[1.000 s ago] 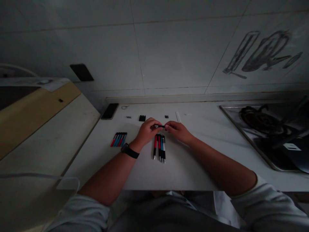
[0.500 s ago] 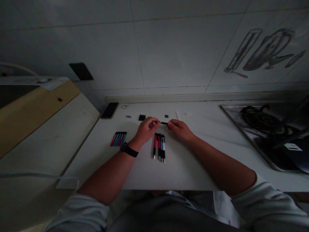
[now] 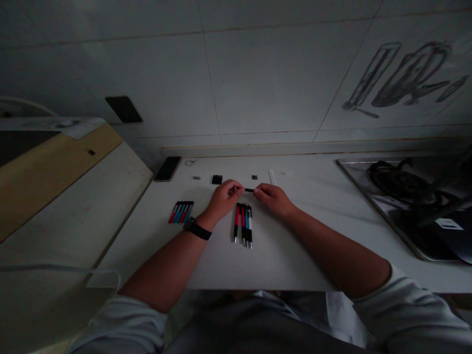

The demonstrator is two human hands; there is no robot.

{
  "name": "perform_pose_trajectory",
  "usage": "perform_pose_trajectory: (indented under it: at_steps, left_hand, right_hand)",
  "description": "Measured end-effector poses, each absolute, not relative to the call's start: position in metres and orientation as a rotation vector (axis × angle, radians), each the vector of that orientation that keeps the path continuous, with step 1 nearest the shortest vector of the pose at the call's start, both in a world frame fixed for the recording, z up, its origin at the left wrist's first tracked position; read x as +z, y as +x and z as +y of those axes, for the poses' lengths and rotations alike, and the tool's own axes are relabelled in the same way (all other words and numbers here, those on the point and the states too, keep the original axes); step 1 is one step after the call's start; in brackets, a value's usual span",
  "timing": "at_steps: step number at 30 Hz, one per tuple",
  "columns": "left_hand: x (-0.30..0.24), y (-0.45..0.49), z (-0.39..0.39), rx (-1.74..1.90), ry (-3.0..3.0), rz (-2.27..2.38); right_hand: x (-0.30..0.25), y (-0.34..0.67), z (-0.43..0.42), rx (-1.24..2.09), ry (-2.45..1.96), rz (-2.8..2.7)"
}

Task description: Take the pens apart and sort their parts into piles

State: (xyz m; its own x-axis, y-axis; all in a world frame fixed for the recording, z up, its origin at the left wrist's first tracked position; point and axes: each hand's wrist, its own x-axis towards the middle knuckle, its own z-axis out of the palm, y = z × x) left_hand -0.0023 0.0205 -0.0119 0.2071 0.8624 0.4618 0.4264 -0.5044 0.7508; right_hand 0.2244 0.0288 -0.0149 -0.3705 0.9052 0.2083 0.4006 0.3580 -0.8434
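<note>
Between the fingertips of both hands lies a short black pen grip (image 3: 249, 190), held level above the table. My left hand (image 3: 224, 195), with a black watch on its wrist, pinches its left end. Closed on the right end is my right hand (image 3: 273, 196); its fingers hide that part. Just below the hands, several assembled pens (image 3: 243, 223) in red, blue and white lie side by side, silver tips toward me. Red and blue pen barrels (image 3: 181, 212) form a row to the left. Behind my left hand stand several black grips (image 3: 217, 179) and small springs (image 3: 196, 178).
Small dark pieces (image 3: 254, 177) and thin white sticks (image 3: 272, 177) lie at the back of the white table (image 3: 287, 260). A phone (image 3: 167, 168) and a ring (image 3: 190, 162) sit back left. A metal-rimmed stove (image 3: 391, 221) occupies the right; a wooden-edged box (image 3: 73, 177) is left.
My right hand has shifted slightly left along the pen grip, and its fingers are closer to my left hand. The pens and loose parts on the table stay where they were.
</note>
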Motion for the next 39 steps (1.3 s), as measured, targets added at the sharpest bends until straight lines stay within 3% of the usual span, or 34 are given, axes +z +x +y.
perform_pose_trajectory:
  at_steps: [25,39]
  left_hand:
    - [-0.0138,-0.0019,0.0214,1.312,1.985,1.235]
    - [-0.0152,0.0012,0.0191,1.358,1.928,1.292]
  right_hand:
    - [-0.0169,0.2209,0.0286,1.129,-1.169,-1.784]
    - [-0.0219,0.221,0.0325,1.033,-1.113,-1.66]
